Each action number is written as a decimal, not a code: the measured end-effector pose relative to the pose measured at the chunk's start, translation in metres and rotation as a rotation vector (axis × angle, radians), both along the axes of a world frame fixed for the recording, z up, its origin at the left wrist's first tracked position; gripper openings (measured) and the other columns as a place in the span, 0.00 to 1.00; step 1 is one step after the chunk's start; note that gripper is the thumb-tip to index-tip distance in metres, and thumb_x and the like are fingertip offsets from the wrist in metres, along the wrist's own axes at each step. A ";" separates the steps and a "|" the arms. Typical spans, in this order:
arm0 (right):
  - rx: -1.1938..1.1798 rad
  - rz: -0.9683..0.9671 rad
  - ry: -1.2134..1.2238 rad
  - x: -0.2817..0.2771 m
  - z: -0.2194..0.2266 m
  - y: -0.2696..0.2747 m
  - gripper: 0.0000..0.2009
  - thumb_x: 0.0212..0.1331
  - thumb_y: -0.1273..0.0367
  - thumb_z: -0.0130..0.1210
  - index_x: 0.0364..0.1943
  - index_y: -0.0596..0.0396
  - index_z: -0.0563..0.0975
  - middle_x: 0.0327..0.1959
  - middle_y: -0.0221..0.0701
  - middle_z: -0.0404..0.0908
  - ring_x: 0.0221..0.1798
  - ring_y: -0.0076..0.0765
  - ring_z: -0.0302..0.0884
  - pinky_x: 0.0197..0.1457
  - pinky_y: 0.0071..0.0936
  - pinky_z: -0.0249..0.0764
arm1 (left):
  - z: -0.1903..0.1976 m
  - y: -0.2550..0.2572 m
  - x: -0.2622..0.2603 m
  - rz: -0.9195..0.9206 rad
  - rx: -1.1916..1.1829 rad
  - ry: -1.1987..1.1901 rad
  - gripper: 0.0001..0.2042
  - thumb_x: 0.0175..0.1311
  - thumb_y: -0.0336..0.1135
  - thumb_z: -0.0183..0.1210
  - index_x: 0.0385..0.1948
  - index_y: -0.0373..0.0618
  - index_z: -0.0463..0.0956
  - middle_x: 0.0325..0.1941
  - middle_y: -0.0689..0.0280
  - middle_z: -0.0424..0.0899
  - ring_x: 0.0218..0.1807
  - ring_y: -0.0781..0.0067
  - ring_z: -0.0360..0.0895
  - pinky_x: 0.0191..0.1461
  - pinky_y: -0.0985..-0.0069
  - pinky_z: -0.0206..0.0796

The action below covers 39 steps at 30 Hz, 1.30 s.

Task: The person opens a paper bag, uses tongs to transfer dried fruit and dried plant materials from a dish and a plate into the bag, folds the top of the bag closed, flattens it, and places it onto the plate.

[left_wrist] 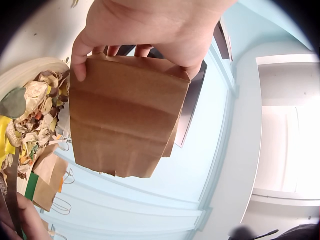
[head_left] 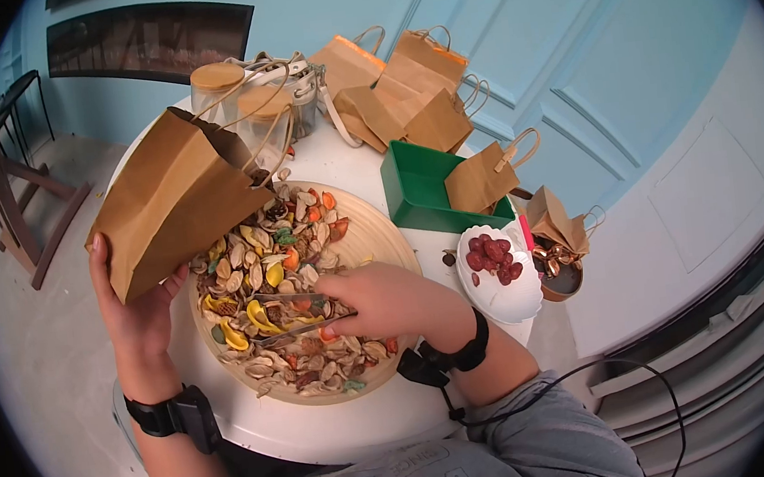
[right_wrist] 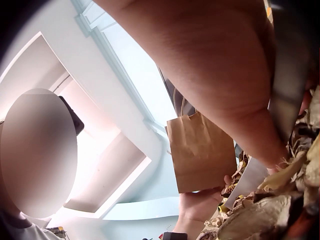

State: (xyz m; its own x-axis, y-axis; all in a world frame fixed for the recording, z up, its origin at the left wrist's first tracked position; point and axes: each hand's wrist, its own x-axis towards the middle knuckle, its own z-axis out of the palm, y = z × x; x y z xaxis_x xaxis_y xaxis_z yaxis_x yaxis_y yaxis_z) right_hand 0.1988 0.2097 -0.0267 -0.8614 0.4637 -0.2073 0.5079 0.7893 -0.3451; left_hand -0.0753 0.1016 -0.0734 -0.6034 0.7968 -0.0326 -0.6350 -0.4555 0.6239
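Below both hands, the white worktop [head_left: 390, 415] bears a round tan tray [head_left: 374, 230]. The left hand [head_left: 138, 312], fingers bent round its base, grips a tilted brown paper bag [head_left: 166, 190]. The right hand [head_left: 390, 300], fingers curled, pinches tongs [head_left: 303, 297], arms apart, at dried petals [head_left: 306, 361] beside it.

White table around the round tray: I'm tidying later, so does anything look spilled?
Yes, a little: one small dark piece lies loose on the table between the tray and the scalloped plate, and dried bits lie beyond the tray's far rim, outside the pile.
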 end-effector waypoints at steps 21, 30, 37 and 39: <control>0.001 0.023 0.012 -0.001 0.001 0.000 0.21 0.58 0.54 0.61 0.41 0.56 0.71 0.30 0.47 0.77 0.38 0.59 0.76 0.40 0.48 0.68 | -0.003 -0.001 -0.002 -0.036 0.036 0.008 0.26 0.67 0.61 0.51 0.57 0.53 0.69 0.56 0.64 0.78 0.53 0.63 0.76 0.51 0.65 0.70; 0.004 0.018 -0.013 -0.001 0.002 -0.001 0.21 0.59 0.53 0.61 0.42 0.55 0.70 0.30 0.46 0.78 0.38 0.59 0.77 0.40 0.48 0.69 | -0.001 0.000 0.000 -0.018 0.022 0.007 0.26 0.67 0.61 0.51 0.57 0.53 0.69 0.56 0.64 0.77 0.54 0.64 0.76 0.51 0.65 0.70; 0.003 0.020 -0.004 -0.001 0.001 0.000 0.21 0.59 0.53 0.61 0.42 0.55 0.71 0.31 0.47 0.78 0.39 0.59 0.77 0.41 0.48 0.70 | -0.002 0.000 -0.001 -0.023 0.027 0.013 0.26 0.67 0.61 0.50 0.57 0.53 0.69 0.55 0.64 0.78 0.53 0.64 0.76 0.50 0.65 0.70; 0.004 0.021 0.002 -0.001 0.001 0.000 0.21 0.59 0.53 0.61 0.42 0.55 0.71 0.31 0.47 0.78 0.39 0.59 0.77 0.41 0.48 0.70 | -0.001 0.000 0.000 -0.020 0.027 0.010 0.26 0.67 0.61 0.50 0.57 0.53 0.69 0.55 0.64 0.78 0.53 0.64 0.77 0.50 0.65 0.70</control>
